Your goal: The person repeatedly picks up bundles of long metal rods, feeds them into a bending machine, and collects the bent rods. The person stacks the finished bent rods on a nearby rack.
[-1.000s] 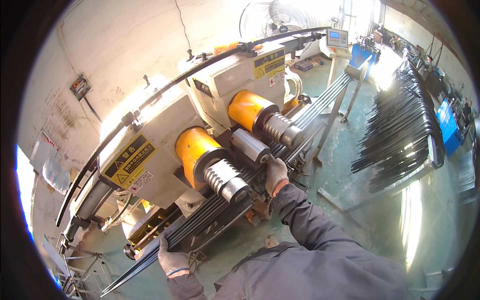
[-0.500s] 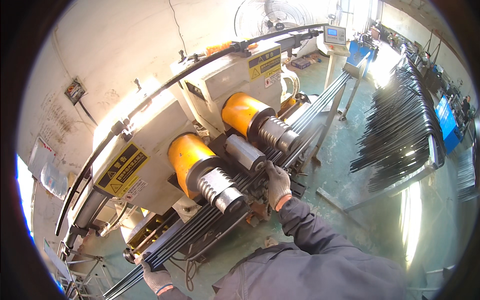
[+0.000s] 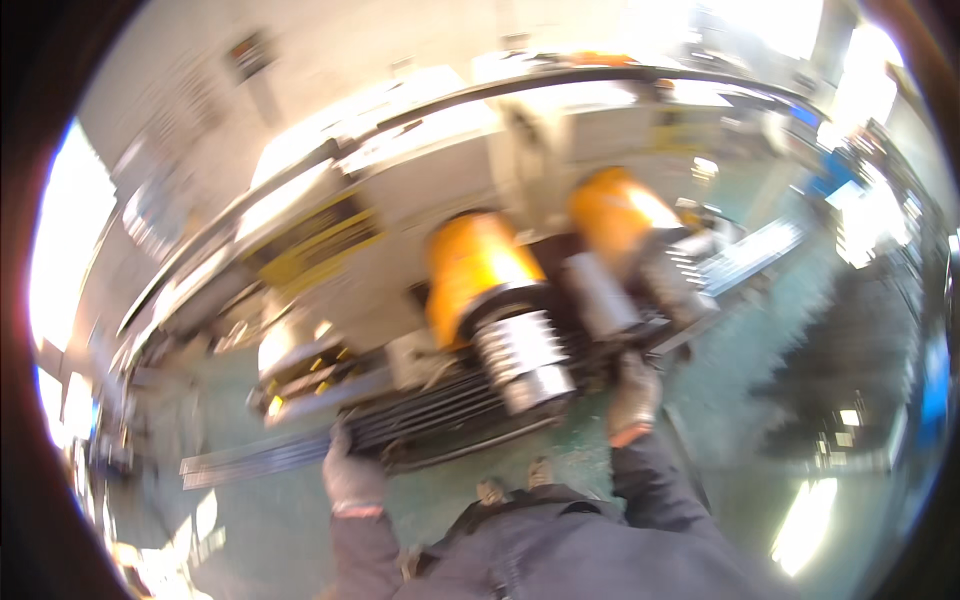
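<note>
Long dark metal rods (image 3: 430,408) lie side by side along the front of a machine, and motion blurs the view. My gloved left hand (image 3: 352,478) is at the left stretch of the rods, its fingers closed at their near edge. My gloved right hand (image 3: 634,395) reaches up to the rods' right part, just below a grey metal block (image 3: 600,296); its fingertips are smeared. Left of the block juts an orange cylinder (image 3: 482,268) with a ribbed metal end (image 3: 522,358). A second orange cylinder (image 3: 615,212) stands right of the block.
A curved dark rail (image 3: 440,108) runs above the pale machine housings. At the right, a large stack of dark rods (image 3: 850,360) stands on the green floor (image 3: 740,395). My shoes (image 3: 492,490) show below the machine. A sloped rack (image 3: 752,256) carries the rods' far right end.
The view has swung, so the machine now lies flatter across the picture and further right. My left hand stays at the rods, my right hand near the block.
</note>
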